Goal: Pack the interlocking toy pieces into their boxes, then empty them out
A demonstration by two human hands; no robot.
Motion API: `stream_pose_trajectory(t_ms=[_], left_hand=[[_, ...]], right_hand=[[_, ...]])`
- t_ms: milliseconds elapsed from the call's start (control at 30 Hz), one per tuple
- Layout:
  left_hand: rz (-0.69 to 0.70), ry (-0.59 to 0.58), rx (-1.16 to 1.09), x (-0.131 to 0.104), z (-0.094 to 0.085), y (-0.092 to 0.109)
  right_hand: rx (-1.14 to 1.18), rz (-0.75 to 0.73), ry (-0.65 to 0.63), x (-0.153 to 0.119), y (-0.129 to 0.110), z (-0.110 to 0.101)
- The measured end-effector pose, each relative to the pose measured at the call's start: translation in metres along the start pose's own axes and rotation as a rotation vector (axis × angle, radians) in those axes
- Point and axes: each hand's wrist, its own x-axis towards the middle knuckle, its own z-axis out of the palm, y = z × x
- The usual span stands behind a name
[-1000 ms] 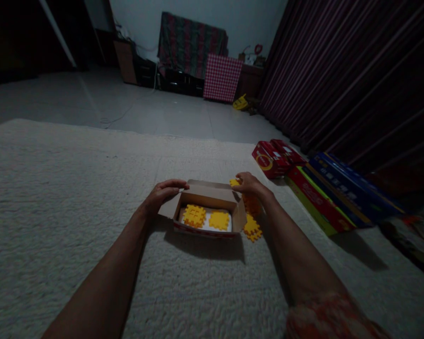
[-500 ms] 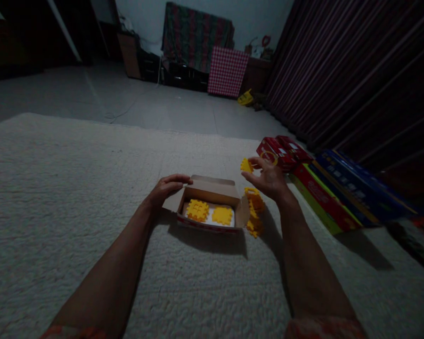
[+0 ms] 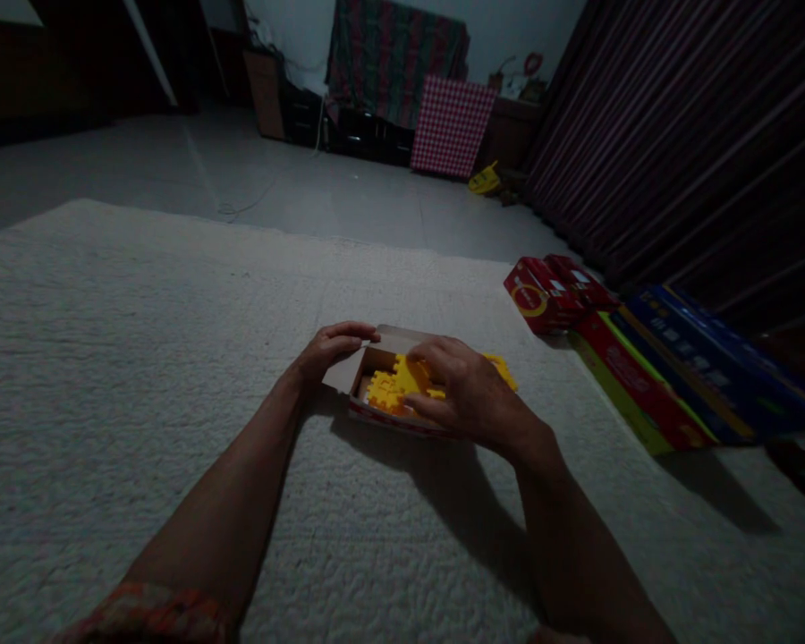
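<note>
A small cardboard box (image 3: 397,422) lies with its lid raised on the white quilted mat. My left hand (image 3: 328,353) grips its left side, fingers at the corner of the raised lid and the side flap. Above the box's opening, my right hand (image 3: 466,389) pinches a yellow notched building tile (image 3: 410,379) between thumb and fingers, the tile tilted. Inside the box at the left is another yellow notched tile (image 3: 381,390). The right part of the box is hidden by my right hand. Just beyond that hand, more yellow tiles (image 3: 502,368) show partly.
Red boxes (image 3: 543,295) stand to the right on the mat (image 3: 194,358). Nearer me are a red and green box (image 3: 634,380) and a large blue box (image 3: 704,367). A dark curtain hangs at the right. A checked cloth (image 3: 453,125) covers furniture at the back.
My right hand has moved left and down, bringing the yellow tile from right of the box to over its opening. My left hand stays at the box. The view has shifted slightly.
</note>
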Motion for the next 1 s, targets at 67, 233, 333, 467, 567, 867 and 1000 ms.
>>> stream_pose_trajectory(t_ms=[67,233,333,467,567,867,1000], left_hand=[[-0.002,-0.009,0.010,0.001,0.000,0.000],[0.005,-0.009,0.025,0.001,-0.002,-0.002],[0.004,-0.002,0.051,0.000,-0.001,-0.001],[-0.021,-0.001,0.038,-0.001,0.000,0.001],[-0.019,0.003,0.038,0.000,0.000,0.002],[0.020,0.029,0.112,-0.001,0.001,0.002],[0.009,0.015,0.096,-0.002,0.001,0.003]], right_hand=[[-0.030,0.002,-0.020,0.002,-0.002,0.001],[-0.085,0.081,-0.070,-0.004,0.001,-0.011],[-0.131,0.170,-0.138,-0.015,0.009,-0.020],[-0.217,0.228,-0.208,-0.024,0.014,-0.017],[-0.237,0.246,-0.238,-0.024,0.014,-0.013],[-0.210,0.260,-0.261,-0.021,0.022,-0.012],[-0.193,0.238,-0.261,-0.024,0.028,-0.009]])
